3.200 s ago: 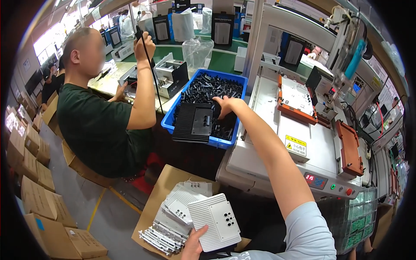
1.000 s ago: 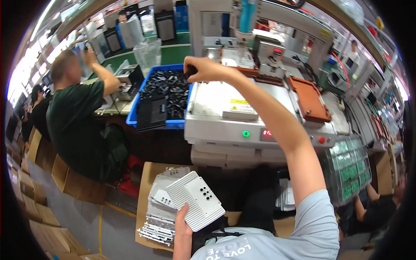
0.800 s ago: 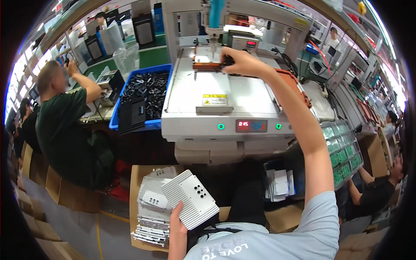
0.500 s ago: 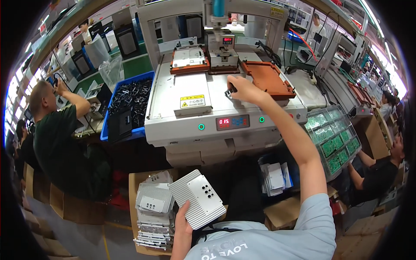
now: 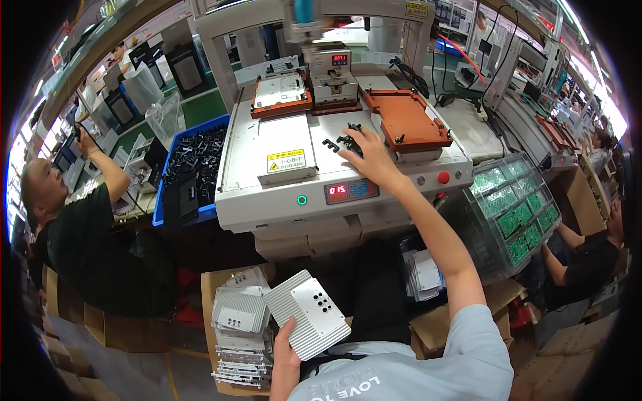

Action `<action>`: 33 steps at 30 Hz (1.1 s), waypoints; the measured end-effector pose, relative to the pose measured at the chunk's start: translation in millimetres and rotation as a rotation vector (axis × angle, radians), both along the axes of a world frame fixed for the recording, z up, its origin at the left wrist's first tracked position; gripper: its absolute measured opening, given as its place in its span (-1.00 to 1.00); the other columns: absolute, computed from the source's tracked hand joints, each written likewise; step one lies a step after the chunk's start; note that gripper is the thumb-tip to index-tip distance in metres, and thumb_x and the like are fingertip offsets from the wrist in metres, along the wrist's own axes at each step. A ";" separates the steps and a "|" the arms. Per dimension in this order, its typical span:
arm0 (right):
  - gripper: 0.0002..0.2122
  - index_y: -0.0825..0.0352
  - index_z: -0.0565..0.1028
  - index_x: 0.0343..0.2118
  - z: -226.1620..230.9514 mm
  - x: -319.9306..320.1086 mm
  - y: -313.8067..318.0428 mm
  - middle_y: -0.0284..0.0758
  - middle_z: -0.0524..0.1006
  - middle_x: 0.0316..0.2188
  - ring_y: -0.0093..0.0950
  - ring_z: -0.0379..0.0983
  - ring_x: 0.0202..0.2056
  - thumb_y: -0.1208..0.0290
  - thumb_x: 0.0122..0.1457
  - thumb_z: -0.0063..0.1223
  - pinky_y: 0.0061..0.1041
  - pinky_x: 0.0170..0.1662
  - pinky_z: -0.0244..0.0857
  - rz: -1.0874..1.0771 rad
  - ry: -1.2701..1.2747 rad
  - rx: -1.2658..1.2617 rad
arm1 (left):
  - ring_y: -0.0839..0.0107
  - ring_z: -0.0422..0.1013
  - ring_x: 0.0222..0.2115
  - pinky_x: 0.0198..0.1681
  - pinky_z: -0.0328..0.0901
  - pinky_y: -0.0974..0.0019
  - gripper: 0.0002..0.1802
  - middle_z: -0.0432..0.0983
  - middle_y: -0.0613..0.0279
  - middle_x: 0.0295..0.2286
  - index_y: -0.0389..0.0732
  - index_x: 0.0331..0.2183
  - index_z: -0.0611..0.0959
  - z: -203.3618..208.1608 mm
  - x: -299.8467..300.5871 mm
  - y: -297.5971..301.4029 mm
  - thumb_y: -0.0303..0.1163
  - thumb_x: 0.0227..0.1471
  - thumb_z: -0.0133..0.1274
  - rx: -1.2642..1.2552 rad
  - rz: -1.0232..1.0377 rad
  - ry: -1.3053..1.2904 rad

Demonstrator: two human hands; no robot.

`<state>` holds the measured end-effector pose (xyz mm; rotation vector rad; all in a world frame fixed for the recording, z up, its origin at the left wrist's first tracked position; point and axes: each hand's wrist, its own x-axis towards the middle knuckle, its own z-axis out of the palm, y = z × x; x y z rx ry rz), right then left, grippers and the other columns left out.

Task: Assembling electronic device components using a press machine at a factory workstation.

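With the left hand [image 5: 286, 357] gripping the ribbed grey plate [image 5: 309, 322], the open right hand [image 5: 366, 155] should lay the small black clips [image 5: 339, 141] flat beside the orange fixture [image 5: 404, 121] just past its fingertips.

I see a pale grey ribbed plate [image 5: 309, 322], black parts [image 5: 342, 140], orange-brown fixtures [image 5: 406, 122], a blue bin [image 5: 191, 172], green boards [image 5: 516, 208].
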<state>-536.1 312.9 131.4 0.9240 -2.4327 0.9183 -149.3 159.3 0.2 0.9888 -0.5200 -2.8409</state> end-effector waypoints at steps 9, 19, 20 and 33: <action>-0.63 0.15 0.40 0.05 -2.1 -17.8 -10.2 -0.09 0.29 0.09 -0.14 0.17 0.11 0.14 0.22 -0.12 -0.26 0.15 0.03 0.110 0.065 -0.027 | 0.17 0.44 -0.17 -0.10 0.40 0.13 -0.55 0.45 -0.02 -0.17 -0.37 -0.05 0.41 4.6 -7.7 5.9 -0.43 0.01 0.09 -0.012 -0.026 -0.003; -0.54 0.04 0.35 0.11 -11.8 -4.7 -16.3 -0.20 0.28 0.13 -0.15 0.13 0.15 -0.06 0.26 -0.35 -0.19 0.18 -0.06 -0.088 0.308 0.285 | 0.18 0.44 -0.16 -0.08 0.38 0.14 -0.57 0.46 0.00 -0.16 -0.36 -0.05 0.43 -4.5 -6.8 4.1 -0.43 0.03 0.08 -0.003 -0.032 0.003; -0.53 0.04 0.35 0.10 -13.8 -2.9 -16.2 -0.21 0.28 0.13 -0.15 0.13 0.16 -0.08 0.25 -0.35 -0.19 0.18 -0.06 -0.101 0.267 0.296 | 0.18 0.44 -0.16 -0.08 0.38 0.14 -0.57 0.46 0.00 -0.16 -0.35 -0.05 0.43 -0.3 -8.1 5.1 -0.43 0.03 0.08 -0.002 -0.032 -0.003; -0.86 0.31 0.52 -0.29 14.3 19.0 -0.5 -0.27 0.53 -0.36 -0.30 0.42 -0.28 0.43 0.10 0.06 -0.37 -0.19 0.29 -0.089 0.253 -0.184 | 0.17 0.43 -0.14 -0.04 0.34 0.12 -0.56 0.45 -0.01 -0.15 -0.37 -0.05 0.43 10.7 -19.5 1.4 -0.44 0.01 0.07 0.036 -0.064 0.072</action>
